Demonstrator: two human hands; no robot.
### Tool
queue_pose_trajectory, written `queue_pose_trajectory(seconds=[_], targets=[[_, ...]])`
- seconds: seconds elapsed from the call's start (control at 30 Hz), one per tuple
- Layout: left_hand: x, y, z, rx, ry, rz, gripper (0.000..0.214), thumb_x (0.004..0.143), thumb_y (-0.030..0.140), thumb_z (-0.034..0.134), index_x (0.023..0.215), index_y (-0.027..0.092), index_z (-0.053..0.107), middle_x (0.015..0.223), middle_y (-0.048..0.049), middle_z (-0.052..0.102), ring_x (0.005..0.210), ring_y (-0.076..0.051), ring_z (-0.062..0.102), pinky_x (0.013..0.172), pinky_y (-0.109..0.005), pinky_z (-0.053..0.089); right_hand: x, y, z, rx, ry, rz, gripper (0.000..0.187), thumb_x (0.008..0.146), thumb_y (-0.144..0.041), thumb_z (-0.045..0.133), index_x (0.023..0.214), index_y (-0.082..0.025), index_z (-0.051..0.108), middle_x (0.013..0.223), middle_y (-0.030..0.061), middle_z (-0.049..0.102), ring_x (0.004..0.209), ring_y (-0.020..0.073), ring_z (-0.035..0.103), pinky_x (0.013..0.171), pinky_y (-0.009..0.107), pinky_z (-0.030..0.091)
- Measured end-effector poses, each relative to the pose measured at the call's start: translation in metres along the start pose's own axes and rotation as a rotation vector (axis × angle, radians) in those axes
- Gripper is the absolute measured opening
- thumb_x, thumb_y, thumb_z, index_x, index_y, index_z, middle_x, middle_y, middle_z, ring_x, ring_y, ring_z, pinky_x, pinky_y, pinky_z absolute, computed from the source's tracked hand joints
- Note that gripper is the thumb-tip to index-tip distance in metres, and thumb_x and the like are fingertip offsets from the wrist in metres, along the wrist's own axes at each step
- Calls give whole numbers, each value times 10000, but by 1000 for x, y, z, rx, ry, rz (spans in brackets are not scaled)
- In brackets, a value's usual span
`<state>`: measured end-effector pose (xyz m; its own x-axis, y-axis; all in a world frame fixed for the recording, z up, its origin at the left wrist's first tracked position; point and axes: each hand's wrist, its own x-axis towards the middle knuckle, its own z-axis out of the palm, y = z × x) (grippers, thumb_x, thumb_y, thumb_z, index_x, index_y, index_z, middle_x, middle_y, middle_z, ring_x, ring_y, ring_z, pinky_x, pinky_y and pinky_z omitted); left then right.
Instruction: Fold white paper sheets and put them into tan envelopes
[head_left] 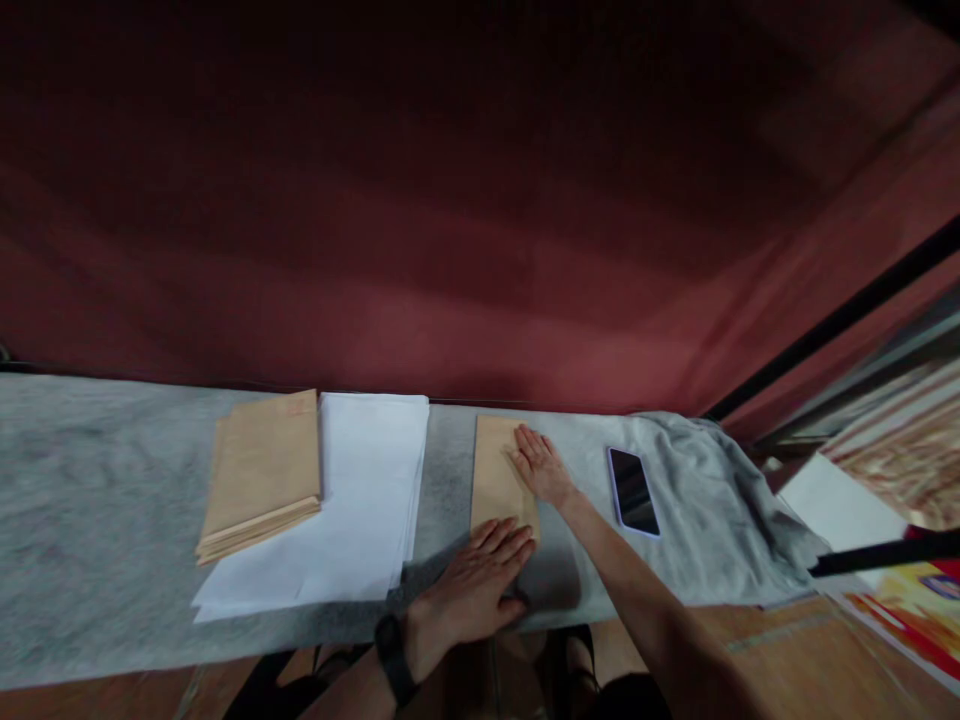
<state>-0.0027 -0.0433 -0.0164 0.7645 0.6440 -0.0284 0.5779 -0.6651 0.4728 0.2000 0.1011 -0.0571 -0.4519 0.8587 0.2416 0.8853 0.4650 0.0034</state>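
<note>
A brown envelope [496,471] lies flat on the grey cloth-covered table [97,520]. My left hand [472,585] rests on its near end with fingers stretched out flat, a black watch on the wrist. At the envelope's far right edge my right hand [541,466] presses down, fingers spread and flat. Neither hand grips anything.
To the left lie a stack of brown envelopes [262,472] and a stack of white paper sheets [352,500], partly overlapping. A dark phone [634,490] lies right of my right hand. A dark red curtain [480,200] hangs behind the table. A black bar [885,553] crosses at the right.
</note>
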Motion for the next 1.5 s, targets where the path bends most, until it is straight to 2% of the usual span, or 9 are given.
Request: queue_pose_trajectory(seconds=[0.1,0.23,0.4,0.53,0.8,1.13,1.27,1.37,1.5], targets=[[-1,-1,2,6,27,0,743,896,361,616,1562,222,316,1662,-86,243,1535,-274,221,1255,-464,196,1,0,5,-5,4,22,538,1073,-323,245,1590,-174,266,1597,137,373,1487,231,346,1203,485,289],[-2,-1,3,31,42,10,730,910,385,600,1561,229,308,1661,-87,250,1533,-267,229,1260,-453,174,-19,-5,2,9,-6,15,553,1074,-371,267,1594,-184,253,1607,120,360,1490,225,339,1201,467,300],[-1,3,-1,74,23,-11,717,905,363,602,1551,226,323,1651,-78,291,1528,-264,244,1252,-445,187,-48,-17,-8,64,-41,-14,569,1075,-379,284,1612,-232,167,1623,95,327,1502,211,315,1213,487,290],[0,6,-2,96,7,-27,702,907,361,600,1544,213,342,1644,-80,313,1525,-269,250,1245,-452,208,-65,-28,-19,137,-103,-2,578,1080,-418,227,1613,-207,147,1642,85,270,1524,215,253,1238,493,247],[0,11,13,141,82,-38,620,938,376,590,1508,212,408,1619,-107,360,1514,-309,273,1227,-517,257,-97,-44,-37,272,-196,5,561,1082,-455,162,1611,-272,115,1659,15,224,1536,198,210,1267,497,185],[-6,13,19,186,165,-45,502,965,293,548,1456,227,470,1528,-78,504,1440,-292,414,1162,-485,385,-107,-47,-54,357,-254,-68,539,1082,-450,195,1596,-288,221,1660,-7,217,1532,219,230,1271,517,160],[1,9,-1,100,193,-38,273,993,192,431,1140,214,659,1156,-65,718,1109,-218,658,1027,-395,494,-109,-45,-55,370,-221,-104,544,1076,-452,262,1594,-289,228,1650,5,251,1527,222,246,1269,514,171],[9,2,-17,102,225,-142,273,983,173,402,959,197,673,948,-66,721,932,-219,685,925,-394,532,-111,-45,-56,367,-218,-131,558,1069,-464,300,1593,-282,235,1647,18,261,1527,234,245,1265,526,175],[20,-16,-17,159,297,-173,370,1002,203,358,1274,149,603,1313,-132,656,1226,-241,605,1067,-416,468,-114,-46,-55,372,-221,-155,589,1056,-474,355,1593,-259,246,1638,40,283,1530,241,237,1264,526,177]])
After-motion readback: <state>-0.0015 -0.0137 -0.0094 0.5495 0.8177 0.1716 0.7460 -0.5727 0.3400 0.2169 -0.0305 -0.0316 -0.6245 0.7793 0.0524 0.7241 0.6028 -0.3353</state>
